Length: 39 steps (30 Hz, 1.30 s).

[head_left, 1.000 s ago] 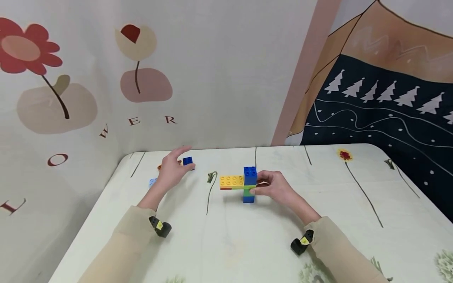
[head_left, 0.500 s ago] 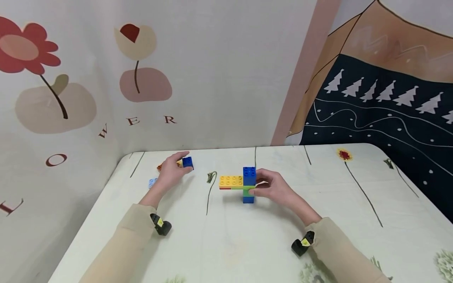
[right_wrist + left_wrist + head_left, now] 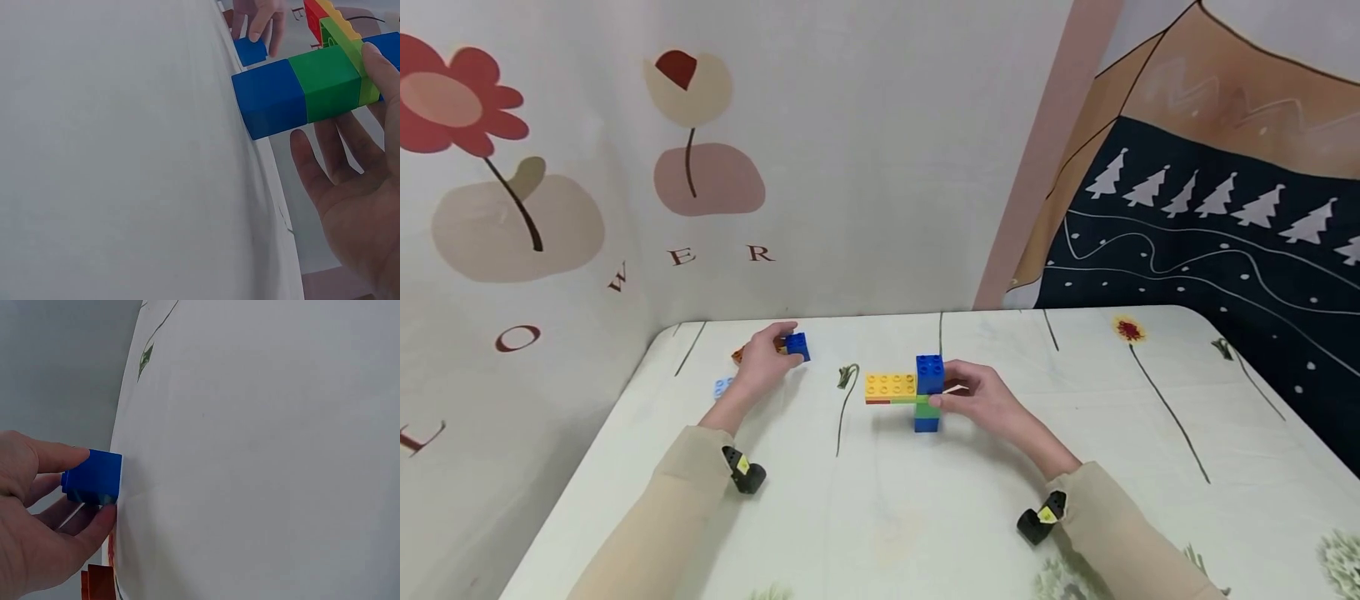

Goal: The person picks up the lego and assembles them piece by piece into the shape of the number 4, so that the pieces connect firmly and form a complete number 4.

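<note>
Left hand (image 3: 762,360): newly closed, pinching a blue brick (image 3: 798,347); right hand (image 3: 981,393): unchanged, gripping the brick assembly (image 3: 904,386); both now occupied.

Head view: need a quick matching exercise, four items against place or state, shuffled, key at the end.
Items
1. left hand
2. right hand
3. light blue brick
4. yellow brick

Place or state
A. juts out sideways from the upright stack
B. on the table, left of the left hand
C. pinches a dark blue brick
D. holds the upright stack

Pairs: 1-C, 2-D, 3-B, 4-A
</note>
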### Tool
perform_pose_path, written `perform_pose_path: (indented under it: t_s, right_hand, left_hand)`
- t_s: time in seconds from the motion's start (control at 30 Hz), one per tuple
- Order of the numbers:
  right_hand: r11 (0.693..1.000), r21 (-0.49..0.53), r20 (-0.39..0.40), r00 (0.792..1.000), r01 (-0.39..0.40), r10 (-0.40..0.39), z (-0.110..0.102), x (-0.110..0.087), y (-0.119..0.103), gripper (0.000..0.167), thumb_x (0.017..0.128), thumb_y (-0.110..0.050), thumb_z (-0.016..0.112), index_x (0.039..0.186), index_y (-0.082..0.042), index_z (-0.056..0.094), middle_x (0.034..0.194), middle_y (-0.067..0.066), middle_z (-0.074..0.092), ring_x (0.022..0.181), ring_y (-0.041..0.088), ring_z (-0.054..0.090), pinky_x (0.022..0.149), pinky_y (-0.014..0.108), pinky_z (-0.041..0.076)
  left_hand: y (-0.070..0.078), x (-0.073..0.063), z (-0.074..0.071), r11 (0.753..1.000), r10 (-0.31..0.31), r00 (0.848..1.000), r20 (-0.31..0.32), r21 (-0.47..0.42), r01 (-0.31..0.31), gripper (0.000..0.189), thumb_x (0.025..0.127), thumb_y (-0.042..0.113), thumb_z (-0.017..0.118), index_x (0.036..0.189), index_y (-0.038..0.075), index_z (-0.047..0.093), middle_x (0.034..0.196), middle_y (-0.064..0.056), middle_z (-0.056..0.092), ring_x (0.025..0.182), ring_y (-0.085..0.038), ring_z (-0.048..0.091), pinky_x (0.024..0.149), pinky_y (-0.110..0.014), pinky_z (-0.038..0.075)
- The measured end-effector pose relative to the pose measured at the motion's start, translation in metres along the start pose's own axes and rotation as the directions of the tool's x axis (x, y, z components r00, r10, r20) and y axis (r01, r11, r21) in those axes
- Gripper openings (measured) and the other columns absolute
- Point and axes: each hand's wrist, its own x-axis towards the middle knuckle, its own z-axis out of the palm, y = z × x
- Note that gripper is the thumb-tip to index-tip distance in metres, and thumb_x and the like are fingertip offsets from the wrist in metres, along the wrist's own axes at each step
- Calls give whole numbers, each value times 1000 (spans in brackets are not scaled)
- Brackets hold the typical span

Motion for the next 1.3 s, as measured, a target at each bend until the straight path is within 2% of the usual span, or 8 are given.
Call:
perform_pose_path:
  t_s: [0.27, 0.53, 0.8, 1.0, 1.17, 1.3]
  right_hand:
    - [1000, 5, -9, 999, -31, 31, -1, 1, 0, 38, 93, -10, 77, 127, 0, 67, 119, 11, 69, 110, 29, 63, 94, 30, 54]
    - [999, -4, -1, 999, -35, 35, -2, 0, 1, 40, 94, -13, 77, 130, 0, 65, 120, 11, 69, 111, 29, 63, 92, 30, 55]
    - [999, -9, 18, 999, -36, 36, -4, 2, -2, 38, 94, -13, 76, 128, 1, 65, 118, 12, 69, 109, 30, 63, 90, 31, 54]
    - [999, -10, 27, 999, -40, 40, -5, 2, -1, 37, 95, -12, 75, 127, 2, 64, 118, 13, 69, 109, 30, 63, 89, 31, 54]
    - [999, -16, 29, 999, -45, 46, -6, 2, -1, 38, 95, -14, 75, 128, 2, 64, 119, 13, 68, 109, 30, 62, 90, 30, 53]
    - [999, -16, 33, 999, -40, 40, -6, 3, 0, 39, 95, -14, 75, 128, 2, 64, 119, 13, 68, 110, 30, 62, 90, 30, 53]
  left_hand:
    - [0, 6, 5, 999, -4, 1000, -10, 35, 4, 51, 97, -2, 66, 145, -4, 51, 145, -28, 51, 132, -43, 49, 111, -53, 41]
    - [6, 1, 2, 999, -36, 998, 56, -14, 37, 47, 98, 7, 69, 142, 0, 57, 137, -25, 57, 125, -39, 55, 102, -50, 49]
    - [24, -18, -1, 998, 47, 993, 106, -55, -41, 45, 96, 10, 72, 139, 3, 61, 126, -20, 66, 120, -36, 60, 101, -50, 49]
    - [46, -35, 0, 991, 38, 989, 145, -132, -19, 45, 95, 11, 74, 139, 9, 62, 127, -15, 66, 121, -32, 60, 99, -47, 53]
    - [64, -49, 0, 959, 56, 979, 198, -284, 2, 46, 94, 9, 75, 139, 11, 63, 131, -12, 64, 125, -30, 59, 102, -46, 51]
    - [76, -59, 0, 937, 93, 971, 221, -349, -11, 46, 94, 10, 75, 138, 11, 63, 131, -12, 64, 124, -29, 60, 101, -44, 52]
